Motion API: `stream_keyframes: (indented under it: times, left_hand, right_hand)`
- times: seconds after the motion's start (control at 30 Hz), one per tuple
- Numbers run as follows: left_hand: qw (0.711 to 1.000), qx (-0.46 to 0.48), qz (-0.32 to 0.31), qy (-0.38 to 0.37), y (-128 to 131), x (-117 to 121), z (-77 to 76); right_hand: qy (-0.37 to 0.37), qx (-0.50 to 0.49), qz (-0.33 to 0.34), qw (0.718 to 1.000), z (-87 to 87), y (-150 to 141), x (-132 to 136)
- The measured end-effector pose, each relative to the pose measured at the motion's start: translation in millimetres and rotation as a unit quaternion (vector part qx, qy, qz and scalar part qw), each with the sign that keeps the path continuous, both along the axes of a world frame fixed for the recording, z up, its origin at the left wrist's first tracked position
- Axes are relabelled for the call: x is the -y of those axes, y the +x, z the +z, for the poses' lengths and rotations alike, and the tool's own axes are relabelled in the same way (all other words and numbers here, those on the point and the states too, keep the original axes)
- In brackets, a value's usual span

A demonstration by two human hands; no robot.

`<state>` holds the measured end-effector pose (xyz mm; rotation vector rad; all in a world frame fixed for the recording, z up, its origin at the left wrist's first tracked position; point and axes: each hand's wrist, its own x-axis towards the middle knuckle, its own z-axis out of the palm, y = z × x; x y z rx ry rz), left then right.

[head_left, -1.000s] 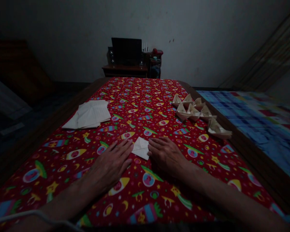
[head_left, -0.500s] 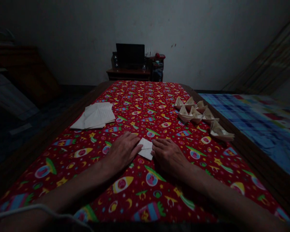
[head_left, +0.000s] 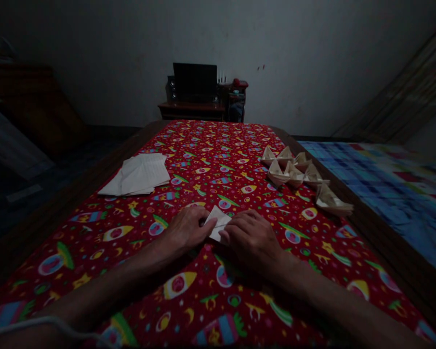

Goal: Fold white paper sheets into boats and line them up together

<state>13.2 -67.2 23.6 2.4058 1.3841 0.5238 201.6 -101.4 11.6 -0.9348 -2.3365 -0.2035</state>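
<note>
A small folded piece of white paper [head_left: 218, 224] is between my hands, just above or on the red patterned cloth [head_left: 236, 286]. My left hand [head_left: 191, 227] grips its left side, thumb on top and fingers beneath or behind. On the right side, my right hand [head_left: 252, 237] pinches the paper with the thumb near its lower edge. Parts of the paper are covered by the fingers. Farther left lies a stack of white paper sheets [head_left: 138, 174]. Several folded paper boats [head_left: 292, 172] stand grouped at the right, one nearer boat [head_left: 332, 201] a little apart.
The cloth covers a long dark wooden table [head_left: 378, 237]. Right of it is a surface with blue plaid fabric [head_left: 349, 169]. At the far wall, a black screen [head_left: 195, 80] stands on a low cabinet [head_left: 192, 110]. A white cable [head_left: 47, 321] crosses my left forearm.
The folded paper has turned slightly, one corner now pointing up. Both hands have shifted their grip, and my right thumb now shows at the paper's lower edge.
</note>
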Motion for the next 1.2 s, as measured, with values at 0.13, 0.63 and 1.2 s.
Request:
stream_keyframes:
  times: [0.13,0.63,1.2]
  left_hand:
    - [0.999,0.035,-0.019,0.037,6,13,8.3]
    - [0.974,0.215,-0.018,-0.069,0,8,4.5]
    - [0.981,0.087,-0.165,0.045,-20,-3,-12.7]
  right_hand:
    - [-0.223,-0.172,0.012,0.960,10.9,-8,4]
    - [-0.536,-0.480,0.012,0.695,3.9,-6,-18]
    - [-0.115,0.019,0.066,0.991,-5.8,12,-22]
